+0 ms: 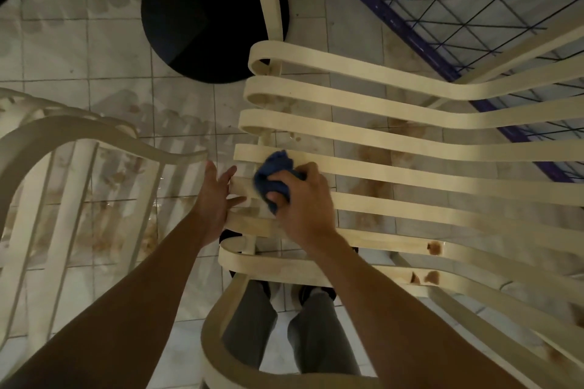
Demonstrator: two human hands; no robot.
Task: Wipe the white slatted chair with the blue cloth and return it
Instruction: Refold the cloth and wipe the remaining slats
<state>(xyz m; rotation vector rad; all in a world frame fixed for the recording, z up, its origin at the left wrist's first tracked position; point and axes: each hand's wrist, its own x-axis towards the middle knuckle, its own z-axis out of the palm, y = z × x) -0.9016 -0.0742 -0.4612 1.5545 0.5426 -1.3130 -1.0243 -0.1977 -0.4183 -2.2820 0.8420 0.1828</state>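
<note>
Now | right hand (303, 202) grips blue cloth (274, 178), scrubbing chair (410, 148) slat | left hand (215, 199) open, flat, steadying slat ends

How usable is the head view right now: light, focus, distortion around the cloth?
Head view: dim, warm light, brightest on the chair slats by the cloth, darker toward the lower right; the wide lens bows the slats; the glossy floor mirrors them faintly; left hand, right hand and cloth look sharp; the top-left corner is soft.
</note>
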